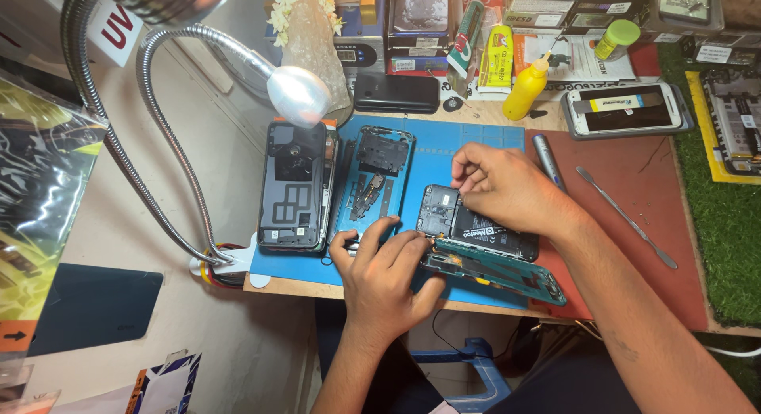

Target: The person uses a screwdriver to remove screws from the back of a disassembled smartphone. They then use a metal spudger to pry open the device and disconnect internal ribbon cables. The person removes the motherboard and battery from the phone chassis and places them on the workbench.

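Note:
An opened phone body (464, 226) with its black battery showing lies on the blue mat (444, 144). My right hand (507, 188) rests on its top edge, fingertips pinched at the upper part. My left hand (388, 275) presses down on the phone's lower left end. A teal phone frame (507, 275) lies tilted along the near edge, partly under the phone body and touching my left fingers. What the right fingertips pinch is too small to make out.
A dark phone back panel (295, 184) and a blue inner frame with parts (374, 180) lie left on the mat. A metal spudger (626, 217) and a grey pen-shaped tool (547, 160) rest to the right. A yellow bottle (526, 87), white phone (630, 110) and gooseneck lamp (297, 93) stand behind.

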